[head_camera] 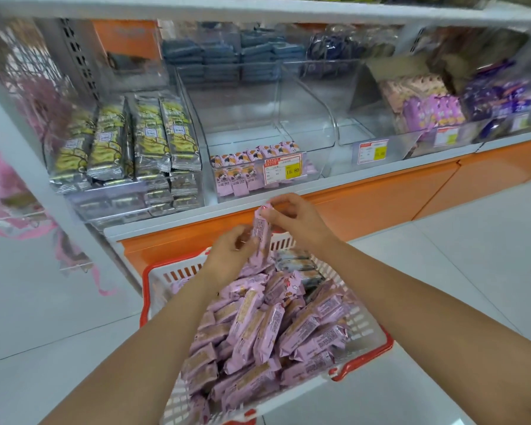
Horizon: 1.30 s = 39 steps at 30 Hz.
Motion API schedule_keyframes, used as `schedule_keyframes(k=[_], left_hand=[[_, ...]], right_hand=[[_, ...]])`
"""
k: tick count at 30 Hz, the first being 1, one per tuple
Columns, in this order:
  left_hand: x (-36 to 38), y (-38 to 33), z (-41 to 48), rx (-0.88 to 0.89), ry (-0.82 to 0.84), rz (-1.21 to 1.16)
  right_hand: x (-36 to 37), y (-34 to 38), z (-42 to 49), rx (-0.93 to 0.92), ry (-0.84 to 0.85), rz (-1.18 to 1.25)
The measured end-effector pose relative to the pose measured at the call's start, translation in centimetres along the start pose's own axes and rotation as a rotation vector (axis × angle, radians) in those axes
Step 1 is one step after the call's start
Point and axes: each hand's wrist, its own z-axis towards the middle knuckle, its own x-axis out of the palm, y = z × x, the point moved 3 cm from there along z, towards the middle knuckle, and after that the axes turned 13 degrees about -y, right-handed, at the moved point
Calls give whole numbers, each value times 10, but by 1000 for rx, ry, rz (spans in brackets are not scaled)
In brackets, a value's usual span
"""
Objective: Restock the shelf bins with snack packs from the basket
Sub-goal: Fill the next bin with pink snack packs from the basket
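Head view: pinches pink foil snack pack [262,233] with left grip [230,256], right grip [299,222]; seems barely begun: clear acrylic bin [242,124] sparse, red-rimmed white basket [377,329] heaped.

Found basket [362,320] on floor [74,302] before shelf [154,225], heaped with pink packs [258,329]. Noted one pack [261,231] held upright above far rim: pinched at top by right hand [295,222], gripped lower down by left hand [230,253]. Recorded clear bin [242,124] directly behind, partly filled with similar packs [236,179], price tag [282,168] on front. Logged yellow packs [126,139] stacked in bin to left, purple packs [426,108] well to right, blue packs [221,56] at rear. Observed orange base [380,207] under shelf.
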Motion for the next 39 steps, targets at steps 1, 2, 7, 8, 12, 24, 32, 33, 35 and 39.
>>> schedule_keyframes(k=[1, 2, 7, 8, 12, 24, 32, 33, 35, 39], left_hand=[[-4, -6, -1, -24, -13, -29], [-9, -10, -1, -50, -28, -59], [-26, -28, -5, -152, -116, -245], [-29, -34, -6, -157, -124, -269], [-38, -49, -7, -110, -146, -259], [-95, -81, 10, 702, -623, 792], [-102, -65, 34, 692, -588, 960], [-102, -64, 36, 697, -597, 960], [-103, -64, 39, 711, -603, 971], [-107, -61, 44, 741, -607, 1015]], right_hand=[[0, 8, -3, 11, 23, 27], [-1, 15, -5, 17, 53, 23], [2, 34, -26, -60, 243, -142], [3, 37, -29, -77, 244, -160], [2, 54, -33, -139, 174, -191], [-14, 118, 22, -292, -107, -219], [24, 131, 82, -275, -135, -341], [28, 131, 88, -275, -134, -360], [36, 131, 100, -269, -122, -413], [58, 125, 129, -272, -68, -538]])
